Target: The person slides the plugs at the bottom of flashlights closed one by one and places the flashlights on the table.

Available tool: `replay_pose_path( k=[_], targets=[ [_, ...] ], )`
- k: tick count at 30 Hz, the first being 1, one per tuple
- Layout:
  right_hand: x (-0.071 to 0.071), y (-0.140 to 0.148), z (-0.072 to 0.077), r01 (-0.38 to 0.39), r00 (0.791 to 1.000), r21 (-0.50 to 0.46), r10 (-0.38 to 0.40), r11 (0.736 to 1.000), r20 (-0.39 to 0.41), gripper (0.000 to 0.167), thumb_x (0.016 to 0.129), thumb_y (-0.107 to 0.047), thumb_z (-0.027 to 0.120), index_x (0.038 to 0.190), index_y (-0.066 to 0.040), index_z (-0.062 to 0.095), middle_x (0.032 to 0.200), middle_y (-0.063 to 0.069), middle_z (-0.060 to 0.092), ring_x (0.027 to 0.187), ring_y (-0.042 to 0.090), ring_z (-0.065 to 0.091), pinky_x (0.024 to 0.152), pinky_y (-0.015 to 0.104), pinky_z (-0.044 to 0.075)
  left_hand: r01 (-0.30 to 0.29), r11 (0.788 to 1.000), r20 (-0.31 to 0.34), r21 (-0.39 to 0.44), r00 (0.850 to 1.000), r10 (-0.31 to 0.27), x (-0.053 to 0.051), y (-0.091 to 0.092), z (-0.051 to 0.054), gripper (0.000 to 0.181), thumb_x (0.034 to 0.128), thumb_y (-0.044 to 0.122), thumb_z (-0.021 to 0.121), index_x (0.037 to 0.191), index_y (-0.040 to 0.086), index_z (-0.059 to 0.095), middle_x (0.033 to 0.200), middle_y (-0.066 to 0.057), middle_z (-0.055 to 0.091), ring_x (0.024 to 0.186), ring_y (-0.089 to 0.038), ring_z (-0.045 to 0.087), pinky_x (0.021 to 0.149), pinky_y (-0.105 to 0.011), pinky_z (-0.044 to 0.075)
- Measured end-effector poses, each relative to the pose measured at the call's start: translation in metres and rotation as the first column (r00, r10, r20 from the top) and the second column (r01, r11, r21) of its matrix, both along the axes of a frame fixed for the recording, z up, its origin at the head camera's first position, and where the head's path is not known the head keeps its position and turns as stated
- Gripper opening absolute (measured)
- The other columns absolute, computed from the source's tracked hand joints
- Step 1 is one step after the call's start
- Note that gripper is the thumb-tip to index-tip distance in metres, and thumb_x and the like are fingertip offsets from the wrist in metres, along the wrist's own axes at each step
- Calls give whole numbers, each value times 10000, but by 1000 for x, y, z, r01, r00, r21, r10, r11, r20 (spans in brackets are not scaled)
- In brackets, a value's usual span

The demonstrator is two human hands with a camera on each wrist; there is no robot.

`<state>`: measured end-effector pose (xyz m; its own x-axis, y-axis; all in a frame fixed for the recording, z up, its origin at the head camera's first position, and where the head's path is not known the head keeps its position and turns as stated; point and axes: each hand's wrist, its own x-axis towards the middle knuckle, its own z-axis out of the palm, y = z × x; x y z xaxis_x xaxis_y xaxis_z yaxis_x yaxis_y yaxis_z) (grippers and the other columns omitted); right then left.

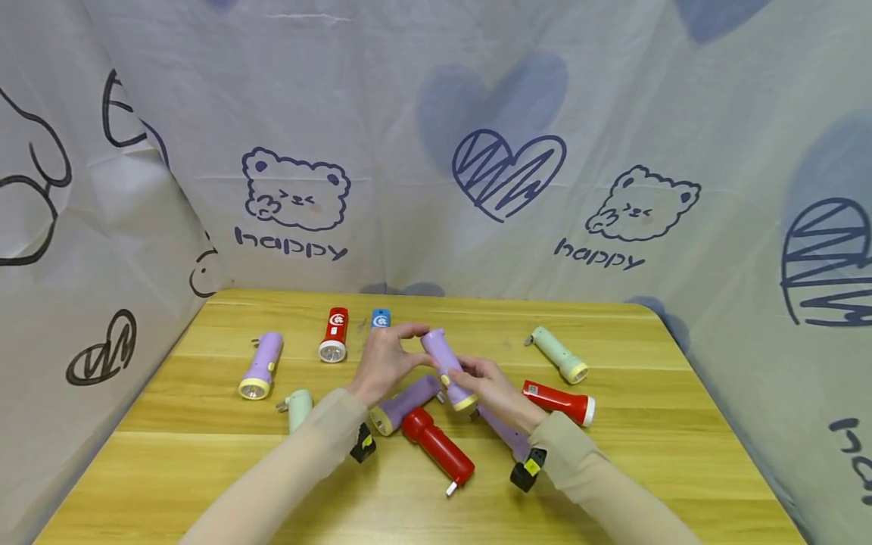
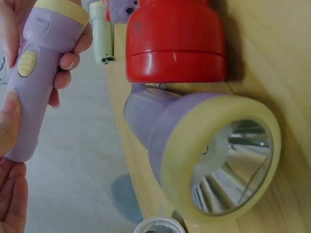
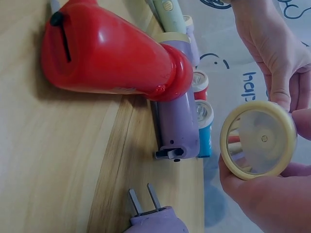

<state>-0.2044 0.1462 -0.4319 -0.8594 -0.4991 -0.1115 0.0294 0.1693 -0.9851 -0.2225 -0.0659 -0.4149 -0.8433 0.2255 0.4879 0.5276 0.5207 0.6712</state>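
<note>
A purple flashlight with a yellow rim is held tilted in the air, rim end down, between both hands. My left hand pinches its narrow tail end with thumb and fingers. My right hand grips it near the wide end, beside the yellow switch. In the right wrist view the lens faces the camera. Below the hands lie a second purple flashlight, a red one touching it, and a third purple one, partly hidden by my right arm.
On the wooden table, a purple flashlight, a pale green one, a red one and a blue one lie left. Another green one and a red one lie right. Printed cloth hangs behind.
</note>
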Motion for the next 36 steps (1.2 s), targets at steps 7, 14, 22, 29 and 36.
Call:
replay_pose_path(
  k=[7,14,22,29,36],
  targets=[
    [2,2,2,-20,1000,-17,20,1000,23,545,1074,-216,445,1515,86,336,1443,324,476,1098,142,578,895,216,504,4,1000,-24,-6,1000,-4,-2,-3,0,525,669,159,914,1143,21,736,1110,-147,767,876,-241,768,827,-338,623],
    [2,3,2,-47,998,-35,48,998,32,548,1065,-184,444,1524,85,315,1464,319,453,1137,151,563,930,219,495,10,1000,-54,-16,998,-11,-2,-5,0,513,663,157,918,1118,-1,741,1087,-155,770,857,-245,768,806,-344,626],
    [2,7,6,-97,995,-25,97,995,19,605,1023,-165,514,1535,75,301,1498,323,426,1210,232,560,920,226,519,14,999,-92,-34,996,-17,-2,-8,0,495,655,168,925,1088,1,753,1055,-157,775,799,-229,763,761,-326,628],
    [1,9,9,-121,992,27,121,992,-24,636,1006,-174,566,1537,67,312,1511,307,445,1294,356,558,944,270,548,32,995,-133,-93,990,-44,-4,-13,2,512,646,204,926,1087,8,755,1058,-151,775,888,-260,768,773,-330,625],
    [-1,7,10,-151,985,96,158,984,-74,642,963,-147,649,1521,25,382,1463,260,528,1276,282,571,986,318,534,47,991,-121,-126,991,-62,-5,-19,2,522,636,207,926,1081,-1,752,1057,-159,773,943,-291,762,820,-370,624]
  ],
)
